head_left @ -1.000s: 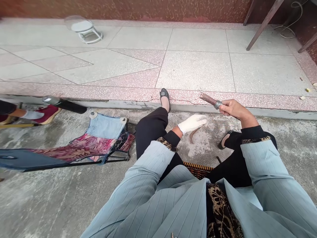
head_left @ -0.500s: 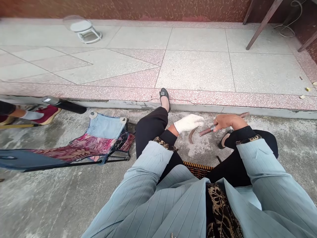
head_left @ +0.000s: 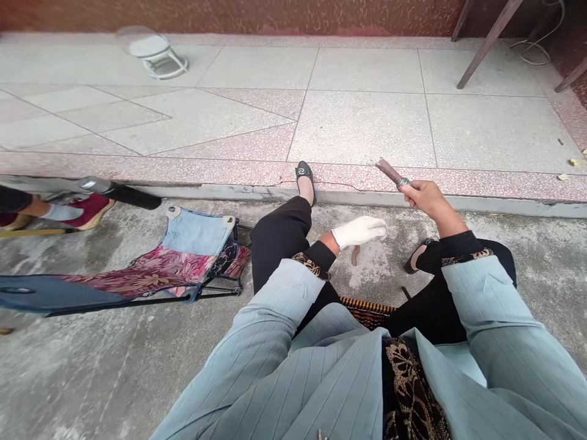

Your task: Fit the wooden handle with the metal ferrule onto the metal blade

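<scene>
In my bare right hand [head_left: 424, 197] is a short brown stick [head_left: 389, 170], gripped near a coil of silvery wire [head_left: 403, 183] wound round it. The stick's free end points up and left over the step edge. My left hand [head_left: 360, 231] wears a white glove and is held lower, apart from the stick. Its fingers are pressed together; whatever they pinch is too small or hidden to make out. A curved brown piece, like a bit of branch [head_left: 354, 255], shows just below the glove, seemingly on the concrete, partly covered by it.
A folding chair [head_left: 197, 235] with patterned cloth stands at left. Beyond it are a black bottle-like object [head_left: 132, 197] and another person's red shoe [head_left: 92, 209]. A raised tiled step [head_left: 362, 131] runs across ahead. A white stool [head_left: 165, 58] and wooden legs [head_left: 488, 46] stand on it.
My right hand dipped towards the glove with the wire-wound stick, then swung back up, turning the stick. My gloved left hand shifted slightly left, then back right.
</scene>
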### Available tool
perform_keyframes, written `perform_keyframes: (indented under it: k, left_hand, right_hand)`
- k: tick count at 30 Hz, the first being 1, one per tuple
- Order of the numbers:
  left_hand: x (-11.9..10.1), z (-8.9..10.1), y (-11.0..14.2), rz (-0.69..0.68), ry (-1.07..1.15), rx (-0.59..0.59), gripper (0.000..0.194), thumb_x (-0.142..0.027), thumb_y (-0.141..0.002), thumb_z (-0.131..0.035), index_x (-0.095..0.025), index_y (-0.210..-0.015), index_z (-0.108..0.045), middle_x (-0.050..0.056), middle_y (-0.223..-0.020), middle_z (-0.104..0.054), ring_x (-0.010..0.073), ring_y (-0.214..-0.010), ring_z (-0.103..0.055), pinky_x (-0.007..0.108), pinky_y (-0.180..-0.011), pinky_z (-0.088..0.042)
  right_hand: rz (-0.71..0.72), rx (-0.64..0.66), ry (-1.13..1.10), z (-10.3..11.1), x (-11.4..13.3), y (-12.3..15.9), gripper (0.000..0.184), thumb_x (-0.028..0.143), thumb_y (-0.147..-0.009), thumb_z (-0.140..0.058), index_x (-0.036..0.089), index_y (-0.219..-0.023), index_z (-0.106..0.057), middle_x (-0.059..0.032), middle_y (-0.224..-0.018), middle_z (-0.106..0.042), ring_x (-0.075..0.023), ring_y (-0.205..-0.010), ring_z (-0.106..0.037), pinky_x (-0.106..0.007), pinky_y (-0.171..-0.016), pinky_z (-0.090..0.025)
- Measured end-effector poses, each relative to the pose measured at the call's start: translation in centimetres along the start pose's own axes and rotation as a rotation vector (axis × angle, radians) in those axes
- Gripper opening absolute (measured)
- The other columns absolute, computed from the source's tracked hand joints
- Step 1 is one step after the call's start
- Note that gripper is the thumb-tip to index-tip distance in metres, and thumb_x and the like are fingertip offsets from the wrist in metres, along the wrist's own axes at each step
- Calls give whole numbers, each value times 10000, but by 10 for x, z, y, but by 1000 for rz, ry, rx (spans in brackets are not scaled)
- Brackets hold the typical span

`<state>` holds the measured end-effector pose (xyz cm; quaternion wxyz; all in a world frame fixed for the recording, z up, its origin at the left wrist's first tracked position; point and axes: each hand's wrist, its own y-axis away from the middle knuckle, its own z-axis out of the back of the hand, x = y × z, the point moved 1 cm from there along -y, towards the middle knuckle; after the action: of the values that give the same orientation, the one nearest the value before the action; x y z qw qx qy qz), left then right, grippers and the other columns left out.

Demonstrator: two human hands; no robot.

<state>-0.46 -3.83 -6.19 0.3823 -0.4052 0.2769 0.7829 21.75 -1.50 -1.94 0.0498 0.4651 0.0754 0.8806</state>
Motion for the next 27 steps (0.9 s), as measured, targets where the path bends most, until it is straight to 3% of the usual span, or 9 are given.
perform_keyframes:
  k: [4, 8, 11, 15, 19, 21, 25, 27]
  left_hand:
    - [-10, 5, 7, 14, 53, -24, 247, -337, -891, -522, -156, -833, -679, 15, -775, -663, 143, -719, -573, 243, -703, -418]
    - [-12, 19, 16, 91, 55, -92, 210, -297, -876, -560, -143, -825, -693, 28, -729, -653, 153, -739, -598, 249, -716, -426]
    - [-8, 31, 22, 161, 63, -168, 203, -275, -882, -556, -135, -832, -694, 28, -705, -645, 153, -742, -606, 253, -725, -432]
    - [-3, 37, 25, 148, 69, -231, 201, -285, -877, -563, -140, -855, -700, 23, -733, -655, 149, -755, -612, 251, -731, -443]
    - [0, 27, 18, 107, 72, -230, 252, -338, -891, -541, -138, -896, -695, 28, -800, -671, 150, -800, -619, 250, -764, -456]
    - [1, 18, 11, 88, 68, -224, 275, -355, -902, -526, -129, -925, -680, 45, -860, -682, 154, -820, -613, 255, -780, -460]
    - [0, 5, 1, 83, 38, -158, 319, -393, -930, -481, -123, -899, -647, 26, -787, -635, 131, -717, -554, 239, -698, -421]
    - [-2, 3, -1, 66, 41, -101, 347, -411, -941, -455, -124, -874, -638, 2, -726, -585, 111, -654, -504, 228, -647, -381]
  right_hand:
    - [-29, 58, 524, -5, -5, -8, 410, 567, -841, -602, 176, -722, -625, -77, -700, -619, -190, -684, -544, -300, -602, -329]
    - [13, 311, 694, -6, -8, -9, 401, 558, -850, -597, 181, -719, -642, -73, -695, -617, -198, -698, -554, -304, -611, -331]
    - [-9, 615, 598, -8, -10, -2, 407, 564, -821, -626, 183, -679, -622, -29, -611, -580, -161, -603, -516, -297, -597, -343]
    - [26, 1016, 374, -18, -4, 12, 432, 592, -787, -651, 176, -674, -628, 18, -573, -556, -111, -530, -458, -272, -568, -339]
    - [85, 1248, 225, -26, 9, 24, 410, 570, -754, -699, 166, -708, -654, 35, -572, -554, -94, -526, -459, -252, -558, -344]
    - [147, 1127, 140, -20, 14, 25, 386, 551, -765, -693, 165, -758, -673, 26, -613, -582, -99, -550, -490, -249, -568, -360]
    - [108, 422, -18, 0, 8, 10, 410, 563, -783, -647, 162, -704, -625, 4, -588, -560, -102, -523, -476, -257, -543, -361]
    - [27, 209, -7, 2, -1, 1, 413, 556, -793, -629, 167, -659, -596, -8, -559, -550, -108, -501, -472, -269, -540, -372]
